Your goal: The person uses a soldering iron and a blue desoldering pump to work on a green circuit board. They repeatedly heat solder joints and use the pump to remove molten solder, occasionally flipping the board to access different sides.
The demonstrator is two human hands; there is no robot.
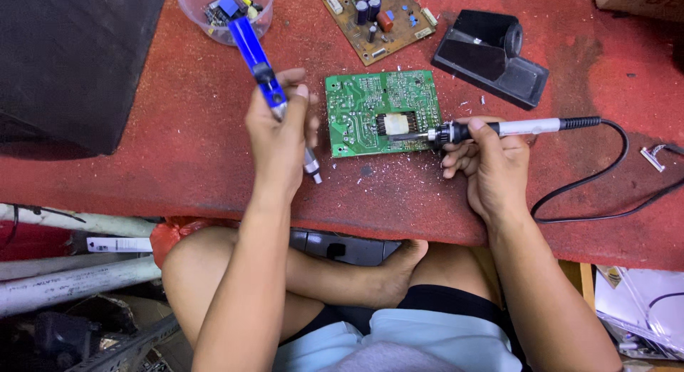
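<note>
A green circuit board (370, 101) lies solder side up on the red work surface (178, 144), between my hands. My right hand (488, 165) grips a soldering iron (499, 128) with a white and black handle; its tip rests on the board's middle, near a pale rectangular opening. My left hand (279, 133) holds a blue desoldering pump (258, 62) upright and tilted, its nozzle pointing down at the surface just left of the board.
A brown circuit board (377, 19) with capacitors lies at the back. A black iron stand (491, 55) sits to its right. A clear plastic cup (224, 12) holds small parts. The iron's black cord (605, 194) loops right. A dark box (64, 58) fills the left.
</note>
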